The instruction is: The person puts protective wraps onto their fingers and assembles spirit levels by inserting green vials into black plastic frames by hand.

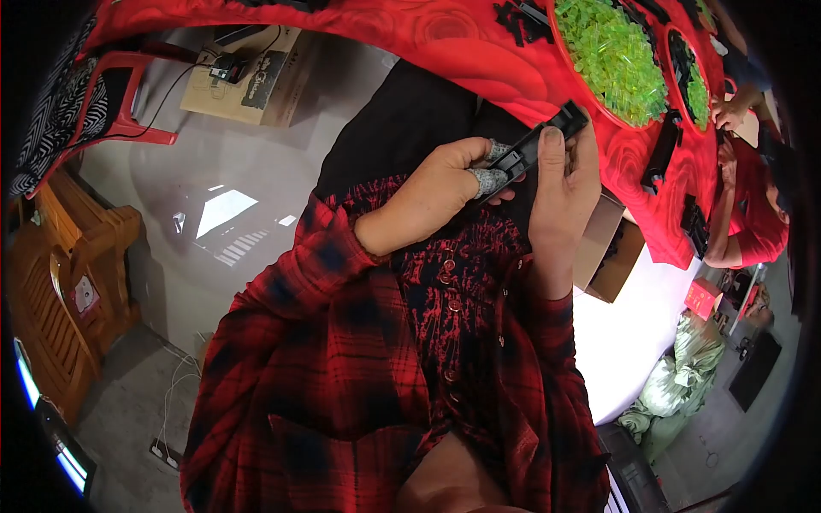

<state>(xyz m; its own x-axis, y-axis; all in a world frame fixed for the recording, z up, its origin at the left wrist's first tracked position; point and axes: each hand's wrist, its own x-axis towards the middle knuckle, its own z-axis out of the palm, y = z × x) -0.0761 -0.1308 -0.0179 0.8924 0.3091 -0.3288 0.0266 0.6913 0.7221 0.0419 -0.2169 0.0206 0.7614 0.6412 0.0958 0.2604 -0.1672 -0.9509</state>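
A long black plastic part [540, 144] with slots and a recess along it is held over my lap. My left hand [428, 195] closes on its lower end, thumb and a finger wrapped in grey coverings. At the upper end my right hand [562, 192] grips the same part, its thumb lying along the top. Some fingertips of both hands are hidden behind the part. Just beyond the right hand, a red tray [564, 61] of translucent green pieces [611, 64] rests on the red-covered table [445, 38].
More black parts [661, 152] lie on the table near a second red container [703, 107]. Another person's arms [727, 205] work at the right. An open cardboard box [617, 256] stands below the table edge. At left are a carton [244, 85], red chair [128, 94] and wooden chair [64, 299].
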